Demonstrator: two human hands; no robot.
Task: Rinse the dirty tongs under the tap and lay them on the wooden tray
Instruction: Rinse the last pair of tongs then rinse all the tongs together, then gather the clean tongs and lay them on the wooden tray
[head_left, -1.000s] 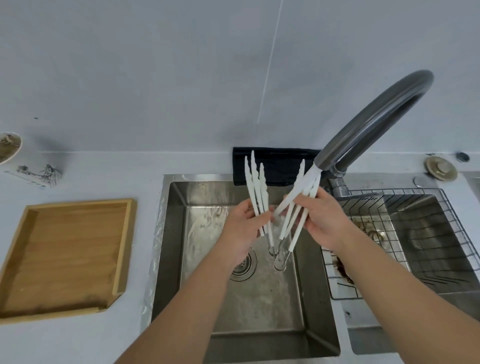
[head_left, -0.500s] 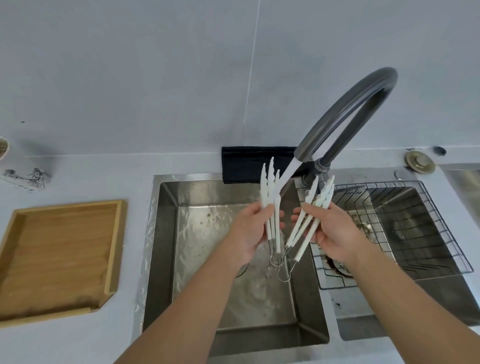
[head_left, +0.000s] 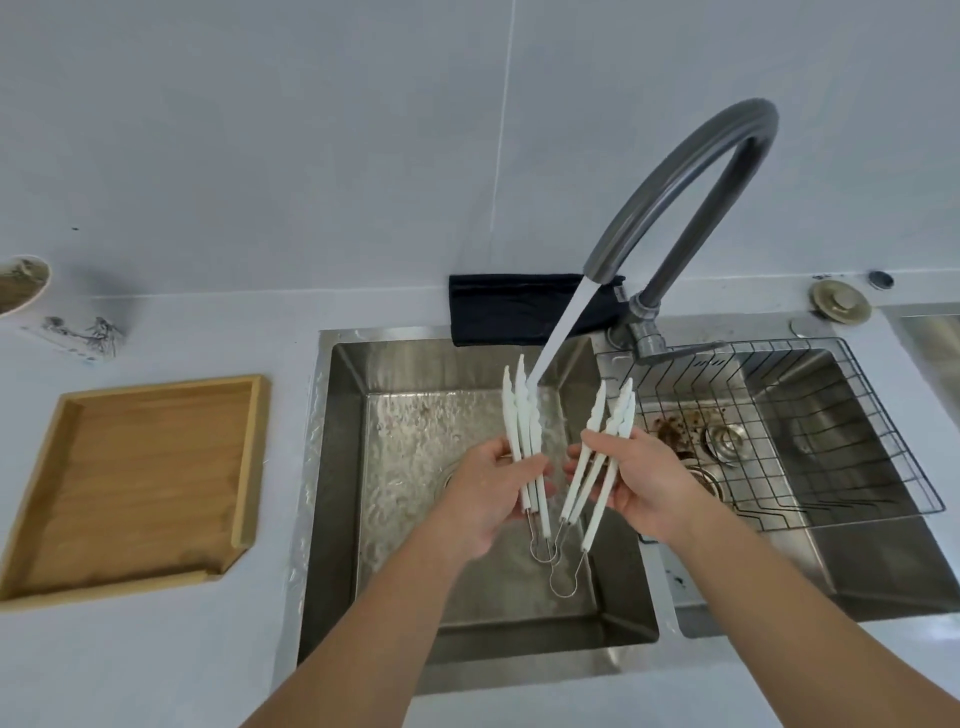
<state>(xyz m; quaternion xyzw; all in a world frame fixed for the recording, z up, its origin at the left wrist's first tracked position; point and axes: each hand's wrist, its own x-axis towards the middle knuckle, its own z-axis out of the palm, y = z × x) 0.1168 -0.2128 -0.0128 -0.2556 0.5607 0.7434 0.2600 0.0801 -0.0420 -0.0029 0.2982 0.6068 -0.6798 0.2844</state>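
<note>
Currently mid-rinse. Tap running; the water stream falls slantwise onto the tips of the left bundle of tongs, held upright over the left sink basin. Left hand has fingers and thumb wrapped round the white shafts of that bundle. Right hand grips the right bundle of tongs the same way, tilted, tips leaning toward the wire rack, just beside the stream and not under it.

Progress, as a judgement: rinsing underway for the left bundle only; the right bundle looks not yet under the water at this moment, and whether either is clean cannot be told from here. Nothing lies on the wooden tray, which sits on the counter well apart to the left of the sink. Left to do: finish rinsing both bundles, carry them across, lay them down.

Counts:
- Tongs: white arms show about three tips per hand; wire loop ends hang below the hands, at least two visible. Exact number of pairs cannot be told, likely three.
- Hands: two, both holding.
- Sink basins: two; the right one carries the wire rack and has brown residue near its drain.
- Tray: one.
- Tap: one.
- Black cloth: one, behind the sink rim.
- Patterned cup: one, far left edge.
- Metal sink stopper: one, on the counter to the right.
</note>
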